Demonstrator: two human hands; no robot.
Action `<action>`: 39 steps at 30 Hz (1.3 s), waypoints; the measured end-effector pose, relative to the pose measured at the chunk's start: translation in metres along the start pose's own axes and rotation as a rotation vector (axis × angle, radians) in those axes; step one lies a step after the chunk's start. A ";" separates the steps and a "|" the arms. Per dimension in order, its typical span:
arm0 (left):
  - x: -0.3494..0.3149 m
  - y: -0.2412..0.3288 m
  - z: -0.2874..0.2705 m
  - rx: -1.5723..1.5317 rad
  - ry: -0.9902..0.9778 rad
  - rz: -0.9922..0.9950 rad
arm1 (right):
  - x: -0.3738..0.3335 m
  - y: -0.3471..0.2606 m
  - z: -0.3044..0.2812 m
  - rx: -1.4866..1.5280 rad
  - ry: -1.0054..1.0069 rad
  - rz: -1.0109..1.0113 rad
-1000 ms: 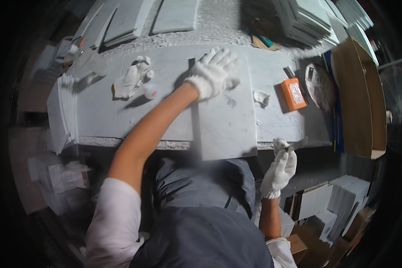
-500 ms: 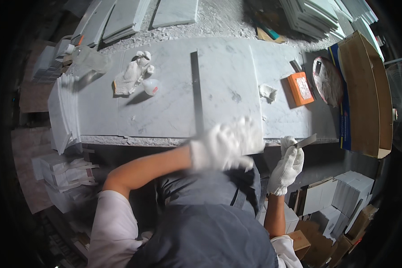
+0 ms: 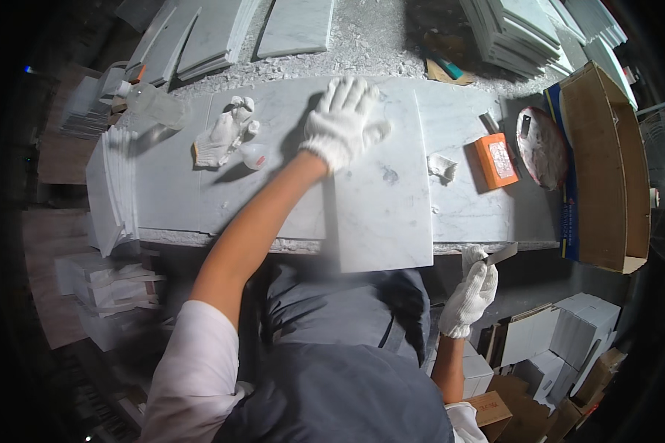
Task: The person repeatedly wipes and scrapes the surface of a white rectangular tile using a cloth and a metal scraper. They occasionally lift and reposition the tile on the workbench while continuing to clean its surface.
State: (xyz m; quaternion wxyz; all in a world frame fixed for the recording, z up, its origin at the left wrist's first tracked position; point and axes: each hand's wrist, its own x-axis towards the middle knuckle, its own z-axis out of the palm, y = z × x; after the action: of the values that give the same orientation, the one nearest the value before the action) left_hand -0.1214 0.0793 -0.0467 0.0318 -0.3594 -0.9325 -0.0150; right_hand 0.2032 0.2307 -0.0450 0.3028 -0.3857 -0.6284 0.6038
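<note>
A long white marble slab (image 3: 383,214) lies on the stone-topped bench, its near end jutting past the front edge over my lap. My left hand (image 3: 345,122), in a white knit glove, rests flat near the slab's far end with fingers spread. Beyond the bench's front edge, at the right, my gloved right hand (image 3: 468,295) is closed round a flat metal scraper (image 3: 502,254). Its blade points up to the right; the handle is hidden in the fist. The scraper is apart from the slab.
Left on the bench are a spare glove (image 3: 225,133) and a small white bottle (image 3: 253,156). A crumpled white scrap (image 3: 442,168), an orange block (image 3: 496,161), a round dish (image 3: 542,148) and a cardboard box (image 3: 606,170) stand right. Slab stacks (image 3: 510,33) lie behind.
My left hand has swept from the slab's near end to its far end and lies flat there. The right hand still holds the scraper, in nearly the same place.
</note>
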 end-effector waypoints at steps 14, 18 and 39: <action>-0.044 0.033 -0.021 0.178 -0.260 0.238 | 0.009 -0.006 0.017 -0.027 -0.040 -0.094; -0.024 0.032 -0.025 -0.136 0.225 0.305 | 0.003 -0.005 0.006 -0.040 -0.020 -0.066; -0.267 0.074 -0.044 -0.940 -0.121 -0.123 | -0.001 0.009 -0.016 0.137 0.047 0.126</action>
State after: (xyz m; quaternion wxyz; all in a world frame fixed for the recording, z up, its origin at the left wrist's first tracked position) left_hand 0.1283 -0.0469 -0.0216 -0.1897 -0.2790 -0.8445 -0.4160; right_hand 0.2181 0.2381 -0.0525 0.3048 -0.4168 -0.5527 0.6541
